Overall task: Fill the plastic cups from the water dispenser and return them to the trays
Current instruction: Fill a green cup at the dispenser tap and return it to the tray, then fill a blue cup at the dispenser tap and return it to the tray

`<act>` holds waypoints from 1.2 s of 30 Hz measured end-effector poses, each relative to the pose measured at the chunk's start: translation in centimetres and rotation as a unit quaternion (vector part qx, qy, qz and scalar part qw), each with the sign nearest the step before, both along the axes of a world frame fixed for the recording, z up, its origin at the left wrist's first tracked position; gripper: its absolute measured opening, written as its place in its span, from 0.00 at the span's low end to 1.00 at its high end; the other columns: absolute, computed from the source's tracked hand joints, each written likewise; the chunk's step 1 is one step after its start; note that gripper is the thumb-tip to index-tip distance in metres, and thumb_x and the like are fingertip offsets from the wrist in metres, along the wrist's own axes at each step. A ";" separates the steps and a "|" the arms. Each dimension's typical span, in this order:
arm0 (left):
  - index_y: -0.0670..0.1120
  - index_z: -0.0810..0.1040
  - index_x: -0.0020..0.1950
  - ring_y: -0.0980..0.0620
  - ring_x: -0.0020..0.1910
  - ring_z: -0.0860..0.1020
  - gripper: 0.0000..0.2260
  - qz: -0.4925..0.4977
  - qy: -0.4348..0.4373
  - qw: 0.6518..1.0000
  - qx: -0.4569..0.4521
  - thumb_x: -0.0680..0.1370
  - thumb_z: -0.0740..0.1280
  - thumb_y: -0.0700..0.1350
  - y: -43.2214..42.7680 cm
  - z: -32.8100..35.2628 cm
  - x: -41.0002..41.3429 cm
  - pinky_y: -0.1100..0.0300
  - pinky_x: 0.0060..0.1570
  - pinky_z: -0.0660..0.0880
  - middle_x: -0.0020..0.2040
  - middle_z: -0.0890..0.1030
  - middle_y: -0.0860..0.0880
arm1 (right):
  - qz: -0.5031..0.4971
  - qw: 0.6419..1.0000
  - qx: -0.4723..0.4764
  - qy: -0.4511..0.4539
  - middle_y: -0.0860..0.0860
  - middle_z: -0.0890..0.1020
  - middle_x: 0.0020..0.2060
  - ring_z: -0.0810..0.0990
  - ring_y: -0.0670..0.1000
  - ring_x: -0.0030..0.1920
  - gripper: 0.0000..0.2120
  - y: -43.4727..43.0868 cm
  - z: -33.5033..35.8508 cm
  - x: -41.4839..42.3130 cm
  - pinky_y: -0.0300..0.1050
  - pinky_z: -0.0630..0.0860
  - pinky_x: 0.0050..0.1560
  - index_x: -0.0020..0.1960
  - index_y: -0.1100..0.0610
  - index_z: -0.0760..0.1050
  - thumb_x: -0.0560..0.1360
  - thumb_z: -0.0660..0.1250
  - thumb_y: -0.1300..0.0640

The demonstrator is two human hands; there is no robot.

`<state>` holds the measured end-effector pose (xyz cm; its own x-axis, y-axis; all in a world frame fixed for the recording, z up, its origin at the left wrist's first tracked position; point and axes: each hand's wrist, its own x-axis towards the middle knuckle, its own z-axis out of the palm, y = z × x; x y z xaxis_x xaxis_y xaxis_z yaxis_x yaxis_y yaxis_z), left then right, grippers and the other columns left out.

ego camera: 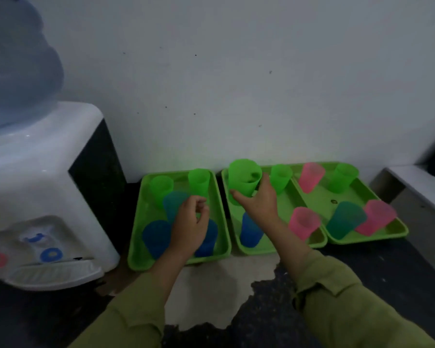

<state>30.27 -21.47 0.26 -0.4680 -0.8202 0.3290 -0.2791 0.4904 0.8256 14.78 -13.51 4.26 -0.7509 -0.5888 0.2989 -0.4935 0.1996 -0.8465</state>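
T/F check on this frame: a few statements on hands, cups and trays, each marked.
1. The right hand grips a green cup. True.
2. Two trays sit by the wall. False: there are three green trays, left, middle and right.
3. The left tray holds a pink cup. False: its cups are green, teal and blue.
4. The water dispenser stands left of the trays. True.

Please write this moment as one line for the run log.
right hand: grips green cup at middle tray | left hand: loosely curled, empty, above left tray | water dispenser: at left
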 end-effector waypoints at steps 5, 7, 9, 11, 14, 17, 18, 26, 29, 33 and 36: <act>0.44 0.74 0.54 0.55 0.46 0.75 0.08 -0.006 -0.028 1.000 -0.005 0.76 0.65 0.41 0.5 -0.1 -5.6 0.56 0.47 0.76 0.48 0.75 0.51 | 0.007 0.996 0.081 -0.038 0.57 0.80 0.51 0.79 0.57 0.48 0.29 -0.1 -1.3 -7.7 0.52 0.78 0.47 0.55 0.57 0.67 0.62 0.79 0.55; 0.44 0.74 0.55 0.55 0.46 0.75 0.08 -0.010 -0.040 0.999 0.002 0.76 0.65 0.41 0.7 -0.3 -7.3 0.56 0.47 0.76 0.47 0.76 0.51 | 0.008 0.992 0.110 -0.063 0.58 0.79 0.52 0.79 0.57 0.49 0.30 -0.1 -2.0 -9.9 0.53 0.77 0.45 0.58 0.60 0.67 0.62 0.78 0.57; 0.44 0.74 0.56 0.54 0.47 0.76 0.09 -0.014 -0.053 0.998 0.006 0.76 0.65 0.41 0.7 -0.9 -8.8 0.57 0.48 0.75 0.48 0.76 0.50 | 0.008 0.985 0.150 -0.083 0.60 0.78 0.54 0.76 0.55 0.49 0.30 -0.2 -3.0 -12.0 0.45 0.73 0.37 0.61 0.63 0.66 0.64 0.77 0.60; 0.44 0.74 0.56 0.54 0.49 0.75 0.09 -0.020 -0.069 0.997 0.020 0.77 0.64 0.42 0.9 -1.3 -9.7 0.59 0.49 0.74 0.49 0.76 0.50 | 0.003 0.979 0.181 -0.090 0.61 0.77 0.55 0.77 0.57 0.52 0.31 -0.5 -4.1 -13.5 0.43 0.70 0.37 0.61 0.64 0.66 0.64 0.77 0.62; 0.45 0.73 0.57 0.55 0.51 0.74 0.09 -0.030 -0.087 0.995 0.034 0.77 0.64 0.43 1.0 -2.2 -10.5 0.59 0.51 0.74 0.51 0.76 0.50 | -0.006 0.972 0.215 -0.096 0.61 0.78 0.57 0.76 0.61 0.58 0.34 -1.1 -6.0 -15.0 0.49 0.72 0.51 0.62 0.64 0.67 0.61 0.79 0.62; 0.46 0.73 0.58 0.56 0.52 0.74 0.10 -0.031 -0.099 0.993 0.049 0.77 0.64 0.43 1.3 -2.9 -10.9 0.59 0.52 0.74 0.51 0.75 0.51 | -0.012 0.964 0.239 -0.117 0.61 0.77 0.58 0.76 0.60 0.60 0.35 -1.5 -7.3 -15.6 0.49 0.72 0.55 0.63 0.64 0.67 0.61 0.79 0.61; 0.46 0.73 0.58 0.56 0.52 0.74 0.10 -0.031 -0.101 0.993 0.053 0.77 0.64 0.43 1.4 -3.1 -10.9 0.60 0.52 0.73 0.52 0.75 0.52 | -0.013 0.962 0.243 -0.123 0.61 0.77 0.58 0.75 0.60 0.60 0.35 -1.6 -7.6 -15.7 0.49 0.72 0.55 0.63 0.64 0.67 0.61 0.79 0.61; 0.46 0.73 0.58 0.57 0.53 0.74 0.09 -0.045 -0.115 0.990 0.070 0.78 0.64 0.44 2.0 -3.9 -10.9 0.66 0.50 0.69 0.52 0.74 0.53 | -0.035 0.957 0.233 -0.168 0.61 0.77 0.59 0.75 0.61 0.60 0.34 -1.7 -8.5 -15.7 0.48 0.72 0.54 0.63 0.64 0.67 0.62 0.78 0.63; 0.46 0.73 0.58 0.57 0.53 0.74 0.09 -0.043 -0.112 0.990 0.077 0.78 0.64 0.44 2.3 -3.8 -10.7 0.65 0.51 0.70 0.52 0.74 0.53 | -0.039 0.958 0.219 -0.180 0.60 0.77 0.56 0.77 0.60 0.58 0.35 -1.5 -8.2 -15.4 0.43 0.71 0.48 0.62 0.65 0.68 0.59 0.80 0.62; 0.46 0.73 0.59 0.57 0.53 0.74 0.10 -0.040 -0.099 0.991 0.078 0.78 0.64 0.43 2.5 -3.3 -10.3 0.68 0.50 0.70 0.53 0.75 0.52 | -0.045 0.962 0.226 -0.143 0.63 0.70 0.65 0.71 0.62 0.64 0.45 -1.0 -7.0 -14.3 0.49 0.71 0.60 0.70 0.64 0.60 0.60 0.80 0.57; 0.45 0.74 0.59 0.57 0.53 0.74 0.10 -0.022 -0.084 0.993 0.074 0.78 0.64 0.43 2.5 -2.7 -9.9 0.73 0.46 0.68 0.54 0.76 0.51 | -0.028 0.973 0.226 -0.050 0.65 0.58 0.72 0.57 0.62 0.73 0.44 0.2 -5.3 -12.3 0.49 0.58 0.71 0.74 0.64 0.54 0.67 0.76 0.57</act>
